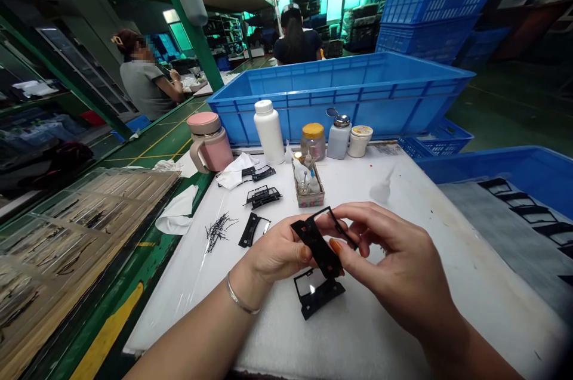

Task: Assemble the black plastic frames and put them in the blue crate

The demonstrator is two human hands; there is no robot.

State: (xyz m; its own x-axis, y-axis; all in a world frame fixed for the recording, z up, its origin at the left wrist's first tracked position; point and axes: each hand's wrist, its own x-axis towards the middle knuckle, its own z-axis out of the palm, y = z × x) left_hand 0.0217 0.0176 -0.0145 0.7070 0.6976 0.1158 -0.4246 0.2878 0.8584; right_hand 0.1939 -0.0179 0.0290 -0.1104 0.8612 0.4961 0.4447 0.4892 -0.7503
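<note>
**Held item:** one black plastic frame (317,246), raised just above the white-covered worktop (215,302). It is pinched between the thumb and fingers of the left hand (277,252) and the fingertips of the right hand (389,255). Both grips are closed on it, with the fingers curled. A metal bangle (242,294) is worn on the left wrist.

**Loose on the worktop:** a second black frame (316,295) lies directly below the hands. A black frame section (251,229), a heap of thin black pins (218,231) and further black frames (262,195) are placed to the left. A white cloth (176,210) is laid near the left edge.

**Containers:** a small cardboard box (308,194) is packed with small bottles. Behind it stand a white plastic bottle (269,131), a yellow-lidded jar (313,140), a pump dispenser bottle (338,138) and a pink lidded mug (209,142). A large blue plastic crate (340,93) is set along the far edge. A blue tray (505,171) at the right is lined with a grey sheet (505,237) carrying black strips.

**Room:** bare worktop is left around the hands, toward the near edge and the right.
</note>
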